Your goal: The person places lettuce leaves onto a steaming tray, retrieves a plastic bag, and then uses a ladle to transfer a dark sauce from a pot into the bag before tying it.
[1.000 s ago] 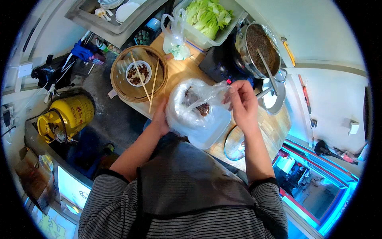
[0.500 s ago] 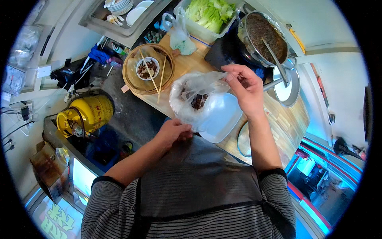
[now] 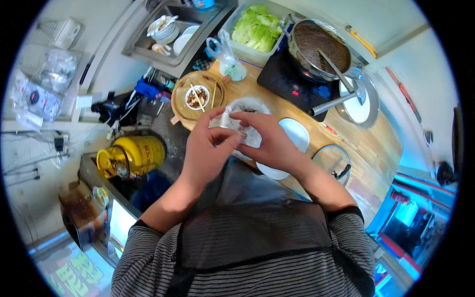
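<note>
Both my hands are close together over a clear plastic bag (image 3: 247,105) near the table's front edge. My left hand (image 3: 205,151) has thumb and fingers drawn together on the bag's film. Opposite it, my right hand (image 3: 272,143) has its fingers bent inward, gripping the bag's edge. A little dark food shows through the film; the hands hide most of the bag. A white plastic tray (image 3: 296,132) lies beneath my right wrist. To the left stands a round bamboo steamer (image 3: 222,85) holding a white bowl (image 3: 198,98) of brown and pale bits, with chopsticks (image 3: 214,94) lying across.
A pot (image 3: 316,47) of dark sauce sits on a black induction hob (image 3: 282,69), ladle inside. Beside it is a pan of white liquid (image 3: 354,106). A glass lid (image 3: 329,158), lettuce tub (image 3: 257,32), tied bag (image 3: 232,67), sink (image 3: 143,47) and yellow gas cylinder (image 3: 138,156) surround me.
My right hand has come down and left to meet my left hand, which rose over the bag. The bag's mouth, held wide before, is now gathered between them. The whole view has shifted slightly.
</note>
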Demonstrator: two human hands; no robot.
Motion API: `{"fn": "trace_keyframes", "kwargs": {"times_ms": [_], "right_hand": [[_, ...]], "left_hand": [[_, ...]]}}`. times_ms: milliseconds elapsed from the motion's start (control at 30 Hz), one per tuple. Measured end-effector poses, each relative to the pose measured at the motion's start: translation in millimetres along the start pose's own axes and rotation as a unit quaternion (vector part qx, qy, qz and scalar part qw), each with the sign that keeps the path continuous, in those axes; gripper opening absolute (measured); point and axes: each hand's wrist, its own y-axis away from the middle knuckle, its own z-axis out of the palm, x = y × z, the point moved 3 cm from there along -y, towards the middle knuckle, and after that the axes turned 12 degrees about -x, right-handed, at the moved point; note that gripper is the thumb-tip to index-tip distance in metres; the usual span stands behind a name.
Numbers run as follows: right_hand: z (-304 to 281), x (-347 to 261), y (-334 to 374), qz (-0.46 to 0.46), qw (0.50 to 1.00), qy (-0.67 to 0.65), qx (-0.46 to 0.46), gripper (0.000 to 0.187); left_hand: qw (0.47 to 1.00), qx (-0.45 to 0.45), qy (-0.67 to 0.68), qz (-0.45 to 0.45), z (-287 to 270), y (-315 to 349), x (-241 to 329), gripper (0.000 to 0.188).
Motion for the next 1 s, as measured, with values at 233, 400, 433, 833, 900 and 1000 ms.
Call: {"fn": "trace_keyframes", "kwargs": {"times_ms": [233, 400, 433, 833, 900, 1000], "right_hand": [[-5.2, -14.6, -15.3, 0.074, 0.986, -0.045, 0.142, 0.025], [-9.5, -50.0, -9.4, 0.148, 0.949, -0.171, 0.219, 0.014], [-14.3, -71.1, -12.5, 0.129, 0.954, -0.154, 0.223, 0.014], [-48.8, -195.3, -27.1, 0.092, 0.928, 0.102, 0.345, 0.018], [-64.3, -200.1, 4.0, 0.084, 0.906, 0.105, 0.402, 0.019], [-66.5, -204.8, 33.9, 0.036, 0.885, 0.055, 0.461, 0.019]], "left_hand": [[0.944, -0.235, -0.135, 0.186, -30.8, -22.1, 41.6, 0.051], [0.918, -0.301, -0.138, 0.215, -79.0, -74.6, 22.2, 0.085], [0.903, -0.340, -0.186, 0.187, -79.8, -78.0, 5.8, 0.097], [0.839, -0.526, -0.031, 0.135, 10.3, -60.7, 26.6, 0.024], [0.788, -0.589, -0.074, 0.164, 9.7, -55.0, 40.0, 0.020], [0.749, -0.615, -0.147, 0.195, 13.9, -48.0, 55.0, 0.023]]}}
